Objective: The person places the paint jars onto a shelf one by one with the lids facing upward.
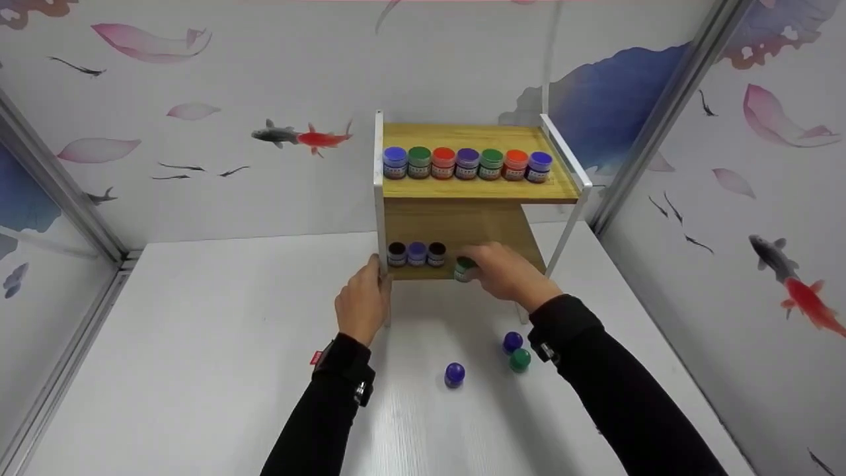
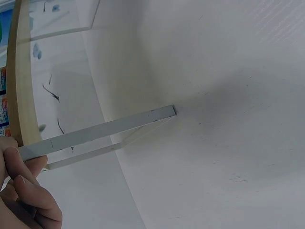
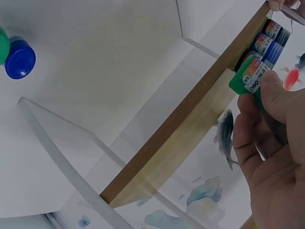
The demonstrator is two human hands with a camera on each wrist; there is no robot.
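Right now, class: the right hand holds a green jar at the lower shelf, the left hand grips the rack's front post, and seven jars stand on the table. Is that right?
Not quite. The table has three loose jars, not seven: a blue one, another blue one and a green one, as the head view shows. The seven stand on the top shelf. The rest holds: the right hand holds the green jar, and the left hand grips the post.

Gripping the flat white metal post (image 2: 102, 130) with left hand (image 2: 24, 195), beside pale wooden shelf edge (image 2: 23, 81), above white table (image 2: 228, 157).
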